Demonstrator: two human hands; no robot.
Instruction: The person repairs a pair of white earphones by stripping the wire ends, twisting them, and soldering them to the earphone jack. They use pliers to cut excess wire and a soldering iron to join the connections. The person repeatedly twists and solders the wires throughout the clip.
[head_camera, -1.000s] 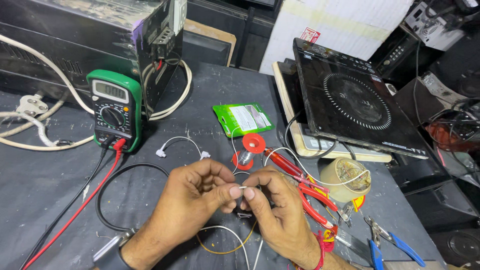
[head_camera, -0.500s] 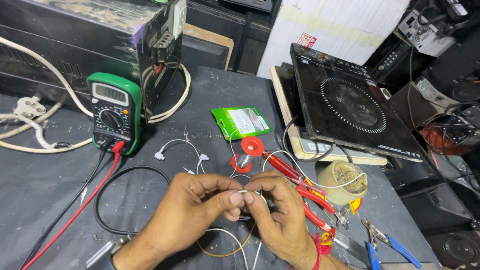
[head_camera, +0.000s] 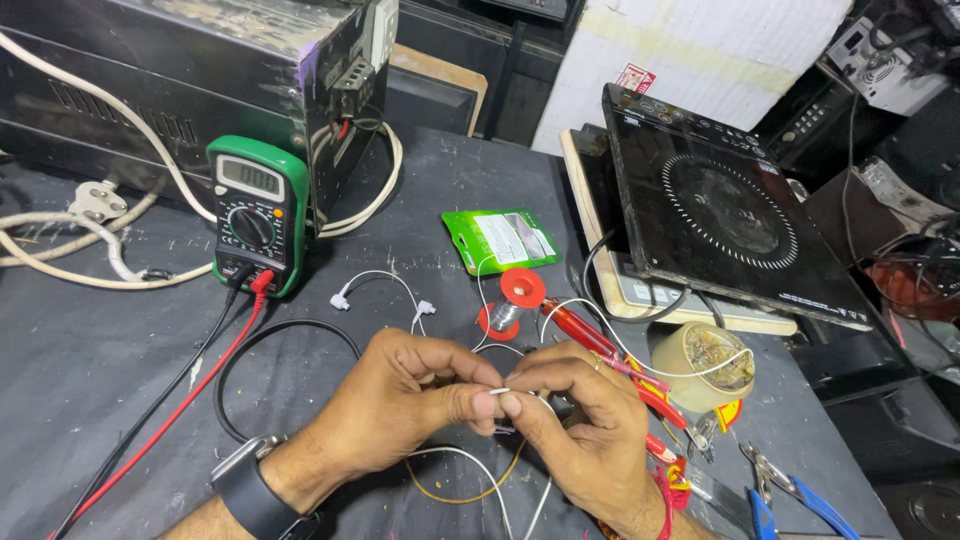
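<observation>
A thin white wire (head_camera: 500, 391) is pinched between the thumb and forefinger of the left hand (head_camera: 400, 410) and those of the right hand (head_camera: 580, 420), fingertips pressed together just in front of the red solder spool (head_camera: 515, 300). Steadier work would likely be had with wrists rested on the table (head_camera: 100, 400). A green meter (head_camera: 255, 215) stands well left of the spool; pliers (head_camera: 640, 385) lie just right.

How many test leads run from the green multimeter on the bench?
2. A red lead and a black lead leave the bottom of the green multimeter, running side by side toward the lower left; their tips are out of view.
</observation>
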